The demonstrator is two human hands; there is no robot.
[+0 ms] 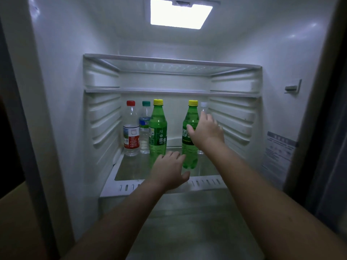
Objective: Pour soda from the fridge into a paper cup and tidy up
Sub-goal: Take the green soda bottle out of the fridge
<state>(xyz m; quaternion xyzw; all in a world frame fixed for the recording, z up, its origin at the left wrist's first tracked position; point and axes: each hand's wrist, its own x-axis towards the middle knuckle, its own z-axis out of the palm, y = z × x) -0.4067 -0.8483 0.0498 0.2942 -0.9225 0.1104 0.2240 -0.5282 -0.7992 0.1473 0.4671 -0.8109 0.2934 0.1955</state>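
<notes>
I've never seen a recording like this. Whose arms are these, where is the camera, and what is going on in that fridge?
No machine here: these are a person's two bare arms, filmed by one wide-angle camera worn on the head, so you look forward and down as they do. They are reaching into an open fridge lit by a ceiling lamp.

On the glass shelf stand five bottles: a clear one with a red cap, a clear one with a teal cap, two green soda bottles with yellow caps, and a clear white-capped bottle mostly hidden at the back.

The right hand is closing around the right green bottle; its thumb touches the label, but a full grip is not clear. The left hand hovers open, in front of the left green bottle, holding nothing.
</notes>
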